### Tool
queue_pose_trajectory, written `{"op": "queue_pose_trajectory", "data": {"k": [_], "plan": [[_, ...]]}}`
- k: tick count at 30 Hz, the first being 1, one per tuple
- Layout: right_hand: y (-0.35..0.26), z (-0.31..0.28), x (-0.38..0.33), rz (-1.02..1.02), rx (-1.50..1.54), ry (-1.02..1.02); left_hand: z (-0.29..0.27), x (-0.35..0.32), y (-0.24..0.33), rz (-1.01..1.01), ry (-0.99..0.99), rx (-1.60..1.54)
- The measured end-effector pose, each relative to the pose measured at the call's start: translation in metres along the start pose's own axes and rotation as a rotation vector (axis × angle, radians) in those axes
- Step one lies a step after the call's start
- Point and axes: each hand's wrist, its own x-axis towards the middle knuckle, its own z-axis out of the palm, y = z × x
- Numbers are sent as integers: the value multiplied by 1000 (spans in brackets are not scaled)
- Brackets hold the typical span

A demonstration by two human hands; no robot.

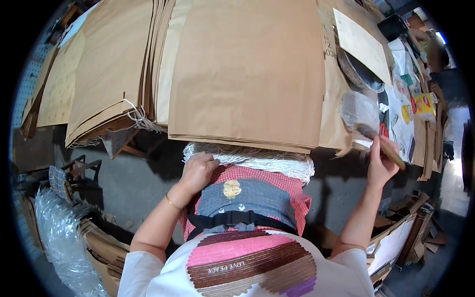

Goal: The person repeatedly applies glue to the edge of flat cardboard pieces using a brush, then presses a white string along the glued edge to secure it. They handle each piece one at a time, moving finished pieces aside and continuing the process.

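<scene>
My right hand (382,162) grips a brush by its long wooden handle (395,158). The brush's dark head points at a clear plastic-wrapped block or tub (358,110) on the right of the table. On my lap, against the table's edge, lies a thick bundle of white string (269,164). My left hand (199,171) rests at the bundle's left end with its fingers curled in; whatever they hold is hidden. Straight ahead lies a stack of large brown paper sheets (247,69), its near edge just above the string.
More brown paper stacks (109,64), with white strings at the near edge, lie on the left. A dark round basin (358,72) sits partly under a pale board (361,44) at the right. Beyond are yellow packets (424,106). Clear plastic strips (64,237) hang at lower left.
</scene>
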Motion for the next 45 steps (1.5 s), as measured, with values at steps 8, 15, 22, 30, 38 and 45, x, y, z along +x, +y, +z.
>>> {"op": "queue_pose_trajectory", "data": {"k": [8, 15, 22, 30, 38, 45], "plan": [[-110, 126, -82, 87, 463, -476, -51, -20, 32, -142, 162, 246], [-136, 220, -106, -10, 549, -563, -82, 10, 40, -138, 241, 326], [-109, 185, -82, 38, 52, -536, -58, 26, 21, -152, 89, 411], [-51, 126, -51, -178, -359, -356, -62, 32, 29, -103, 24, 515], [-103, 141, -75, 110, 339, -309, -82, 32, 29, -93, -9, 369], [-114, 204, -115, -245, 514, -447, -75, 34, 32, -82, 3, 456]]}}
